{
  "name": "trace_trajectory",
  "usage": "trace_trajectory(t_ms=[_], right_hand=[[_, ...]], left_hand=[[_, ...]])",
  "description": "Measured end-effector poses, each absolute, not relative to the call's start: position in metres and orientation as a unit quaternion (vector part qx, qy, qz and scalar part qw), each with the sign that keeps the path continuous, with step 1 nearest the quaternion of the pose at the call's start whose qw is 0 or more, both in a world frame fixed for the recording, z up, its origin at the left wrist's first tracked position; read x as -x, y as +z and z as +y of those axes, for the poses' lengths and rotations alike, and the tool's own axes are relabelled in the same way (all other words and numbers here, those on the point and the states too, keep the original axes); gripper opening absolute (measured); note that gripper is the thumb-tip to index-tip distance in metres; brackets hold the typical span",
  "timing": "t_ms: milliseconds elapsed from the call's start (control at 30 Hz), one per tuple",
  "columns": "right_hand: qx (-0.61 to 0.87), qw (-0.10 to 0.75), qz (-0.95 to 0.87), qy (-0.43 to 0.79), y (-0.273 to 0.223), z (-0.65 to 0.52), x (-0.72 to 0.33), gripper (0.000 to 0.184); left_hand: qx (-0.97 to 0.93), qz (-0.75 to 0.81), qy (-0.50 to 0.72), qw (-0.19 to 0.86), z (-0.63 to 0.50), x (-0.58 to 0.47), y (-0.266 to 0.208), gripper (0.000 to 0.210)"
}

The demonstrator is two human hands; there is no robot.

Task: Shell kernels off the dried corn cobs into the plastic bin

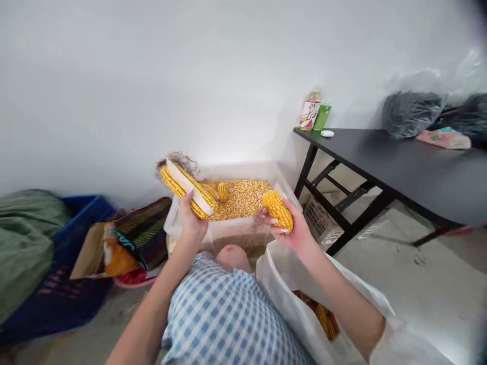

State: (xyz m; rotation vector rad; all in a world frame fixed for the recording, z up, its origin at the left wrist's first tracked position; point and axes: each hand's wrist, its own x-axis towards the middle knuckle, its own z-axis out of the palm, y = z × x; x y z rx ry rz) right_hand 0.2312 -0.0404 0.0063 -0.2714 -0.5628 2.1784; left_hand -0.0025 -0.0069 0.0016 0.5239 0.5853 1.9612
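Left hand (pixel 192 218) was closed around a corn cob (pixel 186 187), held tilted over the near-left corner of the clear plastic tub (pixel 228 230). This cob showed a pale bare strip running along its length, with rows of kernels remaining on either side, so it appeared partly shelled. Right hand (pixel 291 230) gripped a second cob (pixel 278 209), shorter and fully covered in kernels where visible, held at the near-right edge of the tub.

The tub stood on the floor in front of the person's knees. Its bottom was covered by a layer of loose kernels (pixel 243 195), and one small piece of cob (pixel 222 191) lay among them. Judged from that layer, a fair amount of shelling was already done.

A white sack (pixel 289 294) stood open just beside the right forearm. Orange-yellow cobs (pixel 323 319) showed inside it; their number could not be made out, since the sack's wall hid most of the contents. Judged from these, more cobs were left to shell, besides the two in hand.

A black table (pixel 399 162) stood to the right, well apart from the tub, bearing a bottle (pixel 310 109).
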Motion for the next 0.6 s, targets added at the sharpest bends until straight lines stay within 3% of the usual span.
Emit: trace_trajectory(t_ms=[233,600], right_hand=[[0.124,0.438,-0.253,0.854,0.016,-0.003,-0.195,0.025],[0.244,0.480,-0.423,0.729,0.030,0.045,-0.167,0.026]], left_hand=[[-0.233,0.161,0.691,0.665,-0.022,0.007,-0.001,0.036],[-0.194,0.165,0.671,0.696,-0.012,0.007,-0.009,0.039]])
